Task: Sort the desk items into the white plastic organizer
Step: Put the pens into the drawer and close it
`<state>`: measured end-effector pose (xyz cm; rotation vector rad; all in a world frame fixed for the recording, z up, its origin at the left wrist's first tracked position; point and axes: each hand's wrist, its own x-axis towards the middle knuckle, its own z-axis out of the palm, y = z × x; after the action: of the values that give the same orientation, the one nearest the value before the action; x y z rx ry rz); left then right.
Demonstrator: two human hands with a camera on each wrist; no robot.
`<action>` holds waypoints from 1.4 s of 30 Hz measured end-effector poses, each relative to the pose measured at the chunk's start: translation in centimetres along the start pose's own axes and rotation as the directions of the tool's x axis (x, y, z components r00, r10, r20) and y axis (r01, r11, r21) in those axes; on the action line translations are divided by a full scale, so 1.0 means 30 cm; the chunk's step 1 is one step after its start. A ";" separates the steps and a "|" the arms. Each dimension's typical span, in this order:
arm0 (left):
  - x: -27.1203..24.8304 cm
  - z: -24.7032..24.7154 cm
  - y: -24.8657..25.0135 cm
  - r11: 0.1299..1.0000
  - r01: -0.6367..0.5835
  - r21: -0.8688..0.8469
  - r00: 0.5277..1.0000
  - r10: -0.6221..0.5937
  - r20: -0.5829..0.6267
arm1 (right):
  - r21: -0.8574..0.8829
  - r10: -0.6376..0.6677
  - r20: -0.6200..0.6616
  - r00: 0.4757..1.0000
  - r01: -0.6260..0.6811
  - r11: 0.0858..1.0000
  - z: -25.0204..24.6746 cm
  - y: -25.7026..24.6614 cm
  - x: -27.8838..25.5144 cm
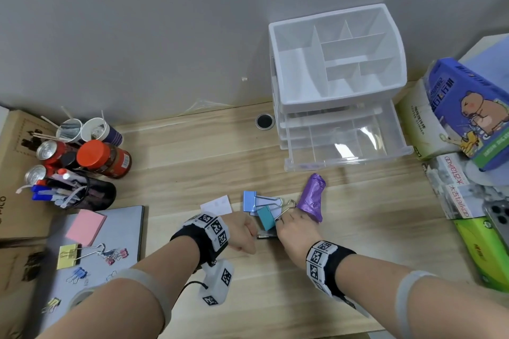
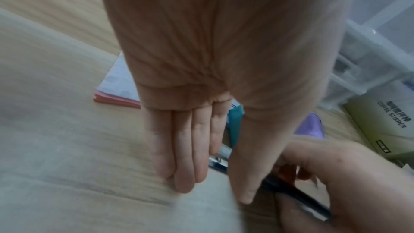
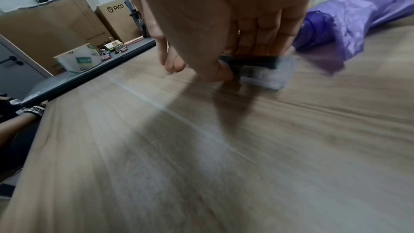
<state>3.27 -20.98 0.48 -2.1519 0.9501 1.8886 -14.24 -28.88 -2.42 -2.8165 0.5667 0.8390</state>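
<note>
The white plastic organizer [image 1: 330,14] stands at the back right, its clear drawer [image 1: 344,163] pulled out. My right hand [image 1: 296,231] grips a black, flat, stapler-like item [image 1: 265,235] low on the desk; the same item [image 3: 253,61] shows under the curled fingers [image 3: 257,34]. My left hand [image 1: 243,238] stands beside it with straight fingers [image 2: 186,148] pointing down at the wood, thumb against the black item [image 2: 298,198]. A teal binder clip [image 1: 265,217], a blue binder clip [image 1: 249,201] and a purple bag roll [image 1: 312,198] lie just beyond the hands.
A grey laptop [image 1: 121,231] at left carries pink sticky notes [image 1: 86,227], a yellow clip [image 1: 67,256] and small clips. Behind it stand a pen cup [image 1: 80,192], cans and a red-lidded jar [image 1: 102,158]. Boxes [image 1: 468,107] crowd the right edge. A white card [image 1: 217,205] lies near my left hand.
</note>
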 end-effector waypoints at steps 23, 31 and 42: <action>-0.175 -0.323 0.178 1.000 -0.022 -0.013 0.927 0.016 -0.374 | 0.192 -0.119 -0.426 0.897 0.218 0.957 -0.635 0.383 -0.223; -0.164 -0.287 0.081 0.987 0.142 0.073 0.944 -0.113 -0.311 | 0.190 0.069 -0.082 0.994 -0.052 0.980 -0.581 0.564 -0.033; -0.110 -0.239 0.029 0.986 0.139 0.087 0.950 -0.108 -0.293 | 0.289 0.103 -0.334 0.937 -0.002 0.957 -0.555 0.524 -0.036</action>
<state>8.84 -23.90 5.33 -2.4009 0.9131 1.4601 -13.04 -47.06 11.53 -2.6962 0.7466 0.2350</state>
